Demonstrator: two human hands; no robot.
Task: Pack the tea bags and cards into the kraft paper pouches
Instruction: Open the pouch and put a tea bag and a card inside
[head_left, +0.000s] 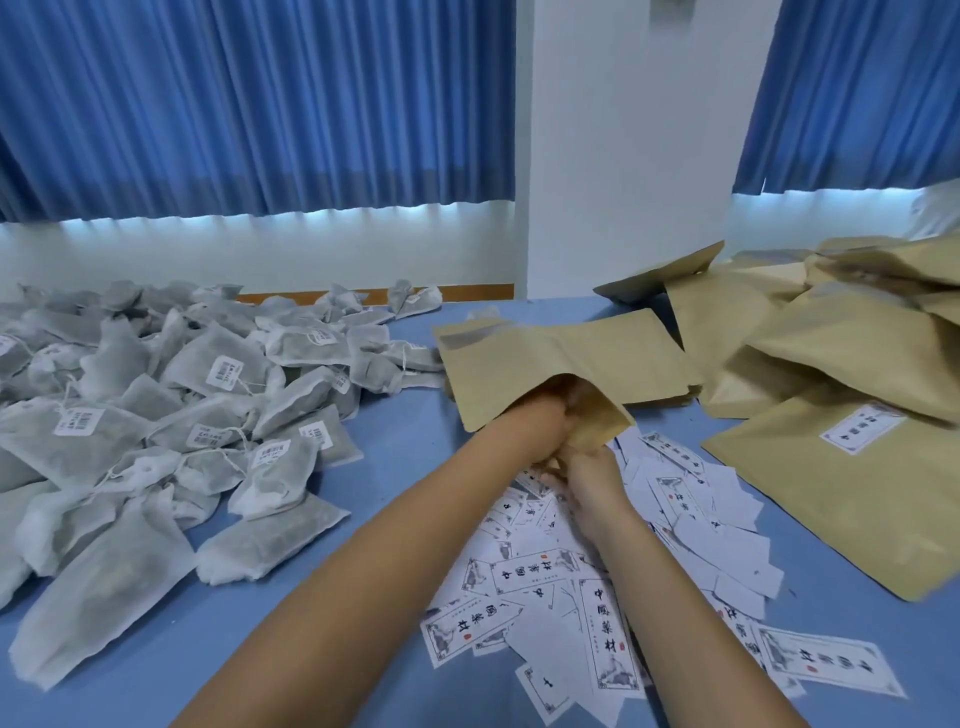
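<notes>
Gripping kraft pouch (563, 356) mouth, right hand (589, 483); left hand (543, 415) inside.

Blue pleated curtains (249, 104) hang behind the blue table (405, 431), flanking a white pillar (623, 156).

left hand (545, 411): fingers hidden | right hand (589, 483): fingers curled | forearms converging

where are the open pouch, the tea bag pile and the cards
open pouch (561, 353): head view, its flat upper face
tea bag pile (197, 364): head view, a labelled bag mid-pile
cards (524, 571): head view, a printed card between the forearms
</notes>
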